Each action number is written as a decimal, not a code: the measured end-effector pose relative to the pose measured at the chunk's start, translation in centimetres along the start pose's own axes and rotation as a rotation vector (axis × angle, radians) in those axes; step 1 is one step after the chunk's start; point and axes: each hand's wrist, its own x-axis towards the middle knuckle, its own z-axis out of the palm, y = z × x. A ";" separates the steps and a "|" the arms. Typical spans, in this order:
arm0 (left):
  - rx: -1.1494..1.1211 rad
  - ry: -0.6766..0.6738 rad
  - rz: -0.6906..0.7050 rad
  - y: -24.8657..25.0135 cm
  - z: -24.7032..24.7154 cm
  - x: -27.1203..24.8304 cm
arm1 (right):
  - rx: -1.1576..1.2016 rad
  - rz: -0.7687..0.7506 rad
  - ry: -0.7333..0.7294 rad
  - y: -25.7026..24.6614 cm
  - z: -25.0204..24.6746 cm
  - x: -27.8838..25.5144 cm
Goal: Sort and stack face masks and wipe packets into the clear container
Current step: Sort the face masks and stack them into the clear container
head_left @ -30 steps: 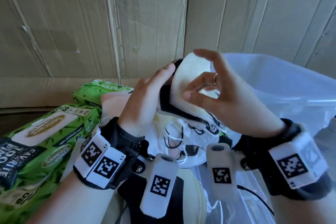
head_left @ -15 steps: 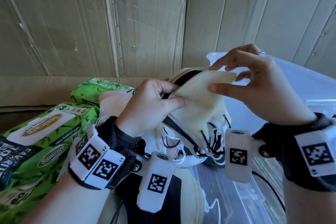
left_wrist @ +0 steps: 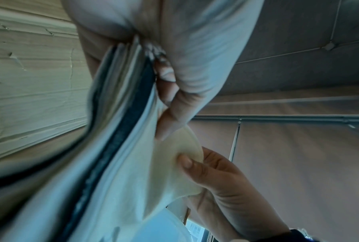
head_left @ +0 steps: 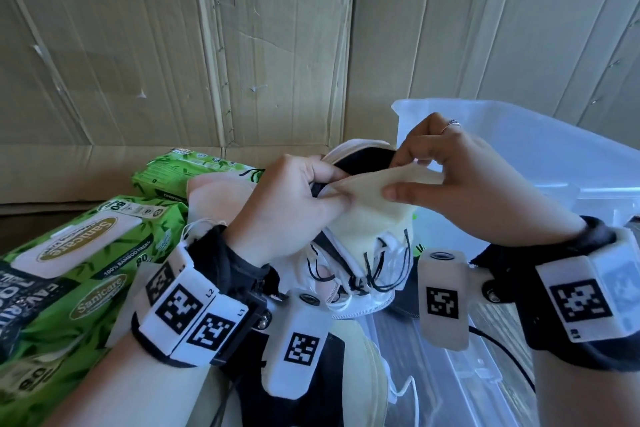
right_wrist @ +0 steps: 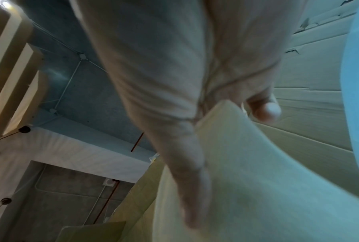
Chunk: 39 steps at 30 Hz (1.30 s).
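My left hand (head_left: 294, 204) grips a bundle of face masks (head_left: 349, 274), white, cream and black, with ear loops hanging below. My right hand (head_left: 446, 180) pinches the top edge of the front cream mask (head_left: 374, 211) between thumb and fingers, beside the left fingers. In the left wrist view the right thumb presses the cream mask (left_wrist: 182, 157) against the bundle (left_wrist: 116, 131). The right wrist view shows the cream mask (right_wrist: 246, 172) under my right hand's fingers (right_wrist: 180, 155). Green wipe packets (head_left: 65, 274) lie at the left. The clear container (head_left: 554, 191) stands at the right, behind and below my right hand.
Cardboard walls (head_left: 242, 45) close the back. A second green wipe packet (head_left: 173, 172) lies behind the first. More cream and black masks (head_left: 363, 374) lie low in the middle beside the container's near wall.
Both hands and the bundle have dropped lower and tilted forward. My right hand moved from the mask's face to pinching its top edge, and my left thumb closed onto the bundle.
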 end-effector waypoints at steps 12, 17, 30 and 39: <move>-0.155 -0.119 -0.042 0.4 0.4 -0.4 | 0.248 0.003 0.132 -0.2 0.1 0.1; -0.160 -0.172 -0.009 0.3 0.1 -0.4 | 0.251 -0.009 0.089 -0.3 -0.2 -0.1; -0.265 -0.170 0.177 0.6 0.0 -0.3 | 0.581 0.074 0.179 0.5 3.4 -1.2; -0.439 0.212 0.077 0.7 0.4 -0.2 | 0.709 -0.033 0.274 -0.9 2.8 -1.3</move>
